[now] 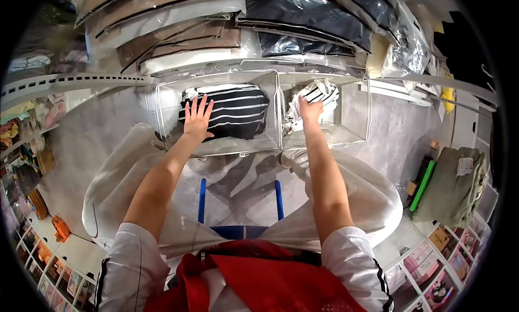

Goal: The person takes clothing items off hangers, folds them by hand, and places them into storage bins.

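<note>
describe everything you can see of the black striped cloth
The black cloth has thin white stripes running roughly side to side and looks like soft fabric. It lies in a compact, rounded bundle inside the left wire basket, with a plain dark part along its near edge. The left hand rests on its left end, fingers spread. Whether it is a garment, I cannot tell.
</note>
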Demonstrator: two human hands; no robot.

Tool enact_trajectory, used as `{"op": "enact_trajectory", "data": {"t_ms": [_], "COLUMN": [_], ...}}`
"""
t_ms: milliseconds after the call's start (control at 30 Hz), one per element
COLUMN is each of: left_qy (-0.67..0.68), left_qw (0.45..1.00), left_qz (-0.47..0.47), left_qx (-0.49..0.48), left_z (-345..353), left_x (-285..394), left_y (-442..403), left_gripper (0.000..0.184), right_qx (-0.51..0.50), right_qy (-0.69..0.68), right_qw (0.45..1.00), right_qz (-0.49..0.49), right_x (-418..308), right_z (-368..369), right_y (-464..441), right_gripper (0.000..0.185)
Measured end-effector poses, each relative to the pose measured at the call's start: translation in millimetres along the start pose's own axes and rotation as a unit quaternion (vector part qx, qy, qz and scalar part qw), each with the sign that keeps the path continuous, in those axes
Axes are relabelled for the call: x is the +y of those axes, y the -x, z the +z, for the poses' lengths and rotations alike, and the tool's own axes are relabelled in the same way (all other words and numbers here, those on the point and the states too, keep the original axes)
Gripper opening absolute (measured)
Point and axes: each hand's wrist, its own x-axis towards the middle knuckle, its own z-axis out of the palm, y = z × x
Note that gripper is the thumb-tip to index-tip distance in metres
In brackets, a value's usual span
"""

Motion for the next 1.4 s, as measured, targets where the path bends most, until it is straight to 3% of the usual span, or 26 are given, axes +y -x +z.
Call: {"op": "enact_trajectory", "data": {"t_ms": [33, 100, 200, 300, 367, 433, 500, 567, 600, 633, 733, 833, 900, 967, 1000, 1033, 1100, 1267, 1367, 1400], "left_qy": [-0.004, -0.017, 0.015, 0.047, 0.085, 0.11, 0.181, 0.256, 0.313, 0.368, 0.382, 0.391, 0.374, 0.452, 0.509, 0.553, 0.641, 0.692, 0.636, 0.617], "left_qw": [1.0, 0.999, 0.993, 0.986, 0.979, 0.973, 0.951, 0.924, 0.897, 0.867, 0.814, 0.784, 0.77, 0.773, 0.746, 0.74, 0.717, 0.659, 0.669, 0.682], "left_qz": [0.014, 0.052, 0.109, 0.145, 0.164, 0.196, 0.246, 0.269, 0.286, 0.302, 0.276, 0.18, 0.145, 0.078, 0.116, 0.108, 0.096, 0.065, -0.014, -0.021], "left_qx": [0.003, 0.007, -0.052, -0.065, -0.087, -0.051, 0.056, 0.091, 0.121, 0.149, 0.34, 0.447, 0.496, 0.438, 0.414, 0.367, 0.257, 0.288, 0.384, 0.393], "left_z": [-4, -13, -37, -75, -112, -162, -193, -228, -241, -251, -274, -290, -294, -292, -293, -294, -297, -288, -279, -281], "left_x": [-1, -3, -11, -18, -19, -8, 1, 17, 23, 27, 30, 19, 3, -14, -22, -30, -35, -44, -49, -47], "left_y": [6, 15, 16, 9, 4, 18, 36, 61, 77, 92, 124, 139, 143, 147, 146, 147, 154, 145, 133, 134], "left_gripper": [0.109, 0.105, 0.091, 0.068, 0.06, 0.052, 0.048, 0.044, 0.046, 0.047, 0.058, 0.069, 0.069, 0.062, 0.042, 0.035, 0.025, 0.018, 0.023, 0.039], "right_qx": [-0.12, -0.209, -0.212, -0.022, 0.0, 0.013, -0.019, -0.034, -0.042, -0.108, -0.19, -0.248, -0.326, -0.297, -0.284, -0.269, -0.327, -0.485, -0.684, -0.704], "right_qy": [0.007, -0.055, -0.139, -0.35, -0.446, -0.525, -0.525, -0.479, -0.484, -0.471, -0.414, -0.323, -0.302, -0.27, -0.267, -0.265, -0.299, -0.31, -0.338, -0.343], "right_qw": [0.984, 0.969, 0.95, 0.89, 0.837, 0.801, 0.834, 0.873, 0.874, 0.874, 0.849, 0.796, 0.78, 0.783, 0.769, 0.757, 0.754, 0.736, 0.616, 0.59], "right_qz": [0.127, 0.12, 0.182, 0.292, 0.316, 0.288, 0.168, 0.09, -0.008, -0.046, -0.269, -0.449, -0.44, -0.476, -0.506, -0.533, -0.484, -0.356, -0.199, -0.195], "right_x": [12, 52, 60, 50, 31, 8, -6, -38, -41, -60, -88, -122, -146, -166, -175, -183, -198, -228, -231, -232], "right_z": [9, 36, 17, -15, -63, -112, -146, -190, -198, -227, -262, -292, -301, -290, -282, -273, -256, -243, -238, -236], "right_y": [-5, -6, 14, 28, 34, 50, 69, 113, 124, 148, 167, 174, 175, 171, 168, 165, 158, 151, 153, 158], "right_gripper": [0.077, 0.068, 0.055, 0.042, 0.03, 0.027, 0.03, 0.043, 0.043, 0.043, 0.041, 0.034, 0.025, 0.01, 0.01, 0.011, 0.012, 0.014, 0.014, 0.014]}}
